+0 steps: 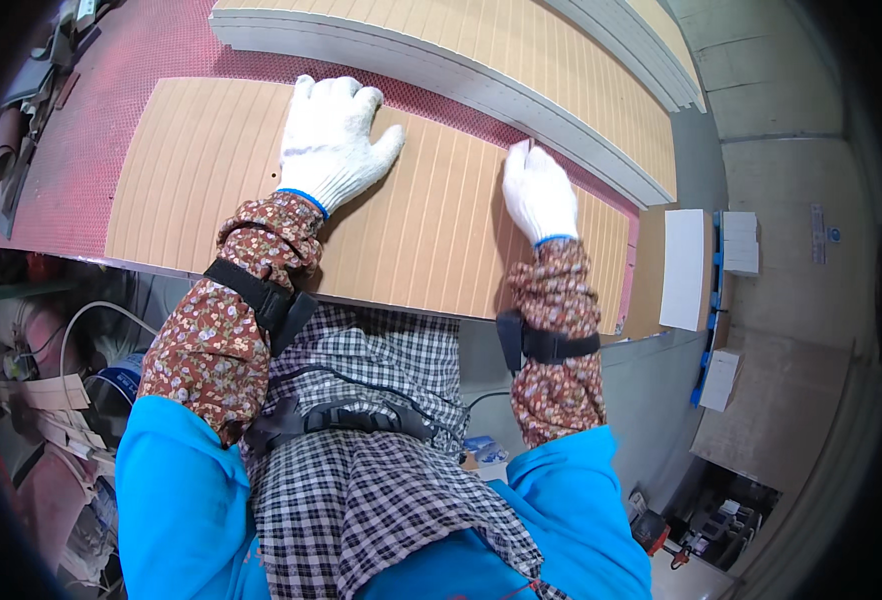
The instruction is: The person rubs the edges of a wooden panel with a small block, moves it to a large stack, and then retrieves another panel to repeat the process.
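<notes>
A long tan board with evenly spaced parallel grooves lies across the table before me. My left hand, in a white knit glove, rests on it with the fingers stretched and spread over the far edge. Further right, my gloved right hand is closed at the board's far edge. A small pale, thin piece shows at its fingertips, but I cannot tell what it is. Flowered sleeve covers and black wrist straps are on both forearms.
Beyond the board lies a stack of similar grooved boards with white edges, and another stack farther right. Red mesh covers the table. Dark scraps line its left edge. White panels stand at the right near a blue pallet.
</notes>
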`<state>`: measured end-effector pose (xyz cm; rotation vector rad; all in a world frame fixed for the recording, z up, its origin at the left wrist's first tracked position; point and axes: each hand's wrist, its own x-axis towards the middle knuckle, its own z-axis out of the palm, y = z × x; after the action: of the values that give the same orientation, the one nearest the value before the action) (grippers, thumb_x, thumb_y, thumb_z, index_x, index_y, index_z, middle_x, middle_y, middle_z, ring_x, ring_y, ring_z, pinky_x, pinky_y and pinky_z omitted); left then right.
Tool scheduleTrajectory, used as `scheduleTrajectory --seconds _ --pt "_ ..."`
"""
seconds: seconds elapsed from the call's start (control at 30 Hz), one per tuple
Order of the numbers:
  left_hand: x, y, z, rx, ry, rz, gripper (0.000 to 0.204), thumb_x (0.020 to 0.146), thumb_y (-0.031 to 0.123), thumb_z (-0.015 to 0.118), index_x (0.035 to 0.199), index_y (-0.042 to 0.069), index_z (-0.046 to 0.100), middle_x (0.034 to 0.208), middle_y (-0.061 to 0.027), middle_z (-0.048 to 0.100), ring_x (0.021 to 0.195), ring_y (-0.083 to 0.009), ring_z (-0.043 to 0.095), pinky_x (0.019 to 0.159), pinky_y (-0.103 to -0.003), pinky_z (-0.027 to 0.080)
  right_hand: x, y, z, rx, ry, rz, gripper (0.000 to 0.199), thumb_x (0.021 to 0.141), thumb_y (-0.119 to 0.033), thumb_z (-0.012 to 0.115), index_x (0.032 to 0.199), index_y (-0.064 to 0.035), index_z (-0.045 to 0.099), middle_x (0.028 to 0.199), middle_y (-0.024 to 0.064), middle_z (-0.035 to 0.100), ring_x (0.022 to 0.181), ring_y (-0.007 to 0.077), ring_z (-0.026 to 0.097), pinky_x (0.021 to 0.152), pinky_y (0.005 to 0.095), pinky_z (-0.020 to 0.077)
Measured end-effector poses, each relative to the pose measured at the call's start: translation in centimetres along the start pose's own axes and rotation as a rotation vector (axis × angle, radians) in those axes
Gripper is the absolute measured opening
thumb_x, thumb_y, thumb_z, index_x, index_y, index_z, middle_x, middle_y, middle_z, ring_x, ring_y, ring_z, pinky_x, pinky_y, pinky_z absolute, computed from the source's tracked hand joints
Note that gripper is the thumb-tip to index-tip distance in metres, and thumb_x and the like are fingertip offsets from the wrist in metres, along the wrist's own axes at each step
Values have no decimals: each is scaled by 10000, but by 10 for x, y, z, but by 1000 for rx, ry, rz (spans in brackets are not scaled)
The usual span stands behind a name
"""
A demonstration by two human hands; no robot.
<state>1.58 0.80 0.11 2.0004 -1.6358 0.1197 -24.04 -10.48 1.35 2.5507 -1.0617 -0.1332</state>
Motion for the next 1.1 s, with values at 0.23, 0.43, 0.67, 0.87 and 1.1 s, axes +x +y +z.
scheduleTrajectory --seconds 0.23,0.43,0.67,0.87,1.1 --pt "1 -1 5 -2 33 23 419 878 377 698 1119 35 716 1087 -130 681 1083 -313 607 1058 -468 395 -108 -54 -50 117 -71 137 330 1008 -160 515 1262 34 600 947 171 657 710 320 704 573 417 577" --pt "-1 -3 8 21 43 35 431 881 382 694 1128 30 714 1091 -131 679 1080 -316 606 1064 -467 389 -167 -96 -75 433 -148 440 289 1071 -258 481 1162 -39 646 837 188 713 658 348 716 547 442 567" --pt "-1 -2 5 17 29 23 435 879 385 695 1126 28 713 1097 -137 678 1083 -313 605 1066 -472 387 -179 -102 -85 423 -162 381 280 1051 -206 535 1246 -24 621 918 172 707 613 313 703 519 428 559" --pt "0 -2 7 27 6 18 432 887 391 683 1127 33 713 1118 -136 672 1114 -311 606 1099 -491 369 -179 -110 -89 428 -156 314 286 1047 -178 536 1273 -11 587 857 164 671 595 307 691 497 423 552" --pt "-1 -2 5 22 -16 -4 444 893 382 678 1154 24 699 1120 -137 669 1145 -319 601 1138 -514 346 -154 -98 -85 378 -230 294 302 1057 -196 484 1264 -3 590 886 176 660 626 324 698 531 427 567"
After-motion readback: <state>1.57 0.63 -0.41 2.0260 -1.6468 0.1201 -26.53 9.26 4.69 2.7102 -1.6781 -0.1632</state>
